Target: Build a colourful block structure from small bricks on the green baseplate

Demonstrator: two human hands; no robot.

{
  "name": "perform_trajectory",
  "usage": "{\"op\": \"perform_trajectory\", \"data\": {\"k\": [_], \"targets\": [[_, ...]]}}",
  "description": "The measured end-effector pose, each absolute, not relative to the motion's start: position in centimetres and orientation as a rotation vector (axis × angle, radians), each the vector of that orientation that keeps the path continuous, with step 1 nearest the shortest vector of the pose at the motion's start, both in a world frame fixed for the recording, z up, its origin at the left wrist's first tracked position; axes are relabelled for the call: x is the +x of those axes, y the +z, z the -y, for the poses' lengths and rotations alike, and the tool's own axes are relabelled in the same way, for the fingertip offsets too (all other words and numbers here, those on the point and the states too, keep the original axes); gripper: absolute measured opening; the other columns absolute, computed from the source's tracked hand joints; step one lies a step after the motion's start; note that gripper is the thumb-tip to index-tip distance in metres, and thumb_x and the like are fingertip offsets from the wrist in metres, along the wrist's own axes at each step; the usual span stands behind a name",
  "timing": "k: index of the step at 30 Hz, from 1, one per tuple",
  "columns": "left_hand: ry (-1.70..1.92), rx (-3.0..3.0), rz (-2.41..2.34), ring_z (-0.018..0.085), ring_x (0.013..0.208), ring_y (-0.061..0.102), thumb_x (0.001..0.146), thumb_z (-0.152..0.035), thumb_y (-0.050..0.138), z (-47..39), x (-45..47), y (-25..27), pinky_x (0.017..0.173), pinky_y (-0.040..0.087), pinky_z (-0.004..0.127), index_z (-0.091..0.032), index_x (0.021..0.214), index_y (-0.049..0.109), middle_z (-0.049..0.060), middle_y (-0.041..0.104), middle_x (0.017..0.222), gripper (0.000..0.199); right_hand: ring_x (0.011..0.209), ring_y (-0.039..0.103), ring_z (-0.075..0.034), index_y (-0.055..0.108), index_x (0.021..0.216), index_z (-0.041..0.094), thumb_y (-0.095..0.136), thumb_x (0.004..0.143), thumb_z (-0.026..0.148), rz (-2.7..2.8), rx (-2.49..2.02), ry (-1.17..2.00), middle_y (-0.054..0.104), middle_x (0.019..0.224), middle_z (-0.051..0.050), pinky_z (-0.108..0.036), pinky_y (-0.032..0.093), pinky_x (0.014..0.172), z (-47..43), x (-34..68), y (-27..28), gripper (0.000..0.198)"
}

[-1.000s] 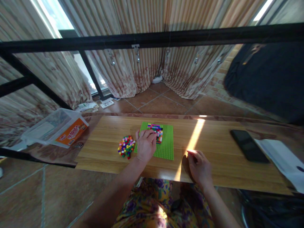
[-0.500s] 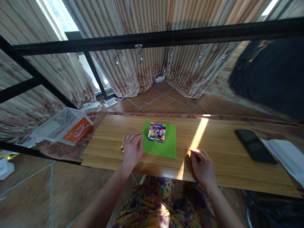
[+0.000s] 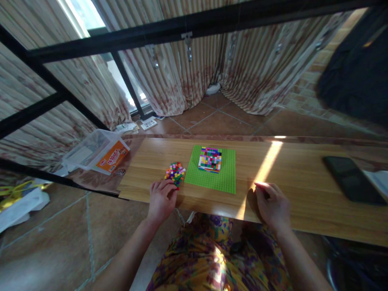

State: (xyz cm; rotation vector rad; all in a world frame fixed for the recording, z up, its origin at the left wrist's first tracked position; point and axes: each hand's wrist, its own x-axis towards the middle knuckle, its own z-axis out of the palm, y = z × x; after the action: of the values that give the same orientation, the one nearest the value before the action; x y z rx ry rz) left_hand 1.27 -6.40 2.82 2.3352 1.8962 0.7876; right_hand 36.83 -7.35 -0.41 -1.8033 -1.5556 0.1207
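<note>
A loose heap of small colourful building bricks (image 3: pixel 175 171) lies left of the green baseplate (image 3: pixel 209 181). On that plate stands a low block built of many-coloured bricks (image 3: pixel 209 161), with white along its near side. My left hand (image 3: pixel 163 198) is at the near edge of the heap, fingers bent, with thumb and forefinger slightly apart beside a few bricks. Right of the plate, my right hand (image 3: pixel 273 204) is low over the table near the sunlit strip. Its thumb and forefinger are pinched together; anything between them is too small to make out.
The long wooden table (image 3: pixel 306 173) carries a dark phone (image 3: pixel 354 178) at the right, beside something white (image 3: pixel 377 182). Beyond its left end sits a clear plastic box (image 3: pixel 91 155) with an orange label. A black metal rail (image 3: pixel 169 31) crosses in front of the curtains.
My left hand has drawn back toward the near edge of the heap, so most of the bricks now show. My right hand keeps its pinch. The camera view has shifted and tilted.
</note>
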Motion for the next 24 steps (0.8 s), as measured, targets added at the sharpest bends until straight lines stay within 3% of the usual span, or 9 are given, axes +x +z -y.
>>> {"op": "perform_trajectory", "data": {"k": [24], "targets": [[0.783,2.291,-2.105,0.026,0.094,0.060,0.079,-0.030,0.068,5.4,3.5,2.3,0.092,0.034,0.046,-0.024,0.077,0.068,0.004,0.072,0.100,0.006,0.079,0.065,-0.019,0.071,0.092,0.020,0.048,0.090,0.038,1.557,-1.787,0.116,0.070,0.094,-0.007,-0.031,0.047,0.070,7.4,36.8,-0.4,0.029]]}}
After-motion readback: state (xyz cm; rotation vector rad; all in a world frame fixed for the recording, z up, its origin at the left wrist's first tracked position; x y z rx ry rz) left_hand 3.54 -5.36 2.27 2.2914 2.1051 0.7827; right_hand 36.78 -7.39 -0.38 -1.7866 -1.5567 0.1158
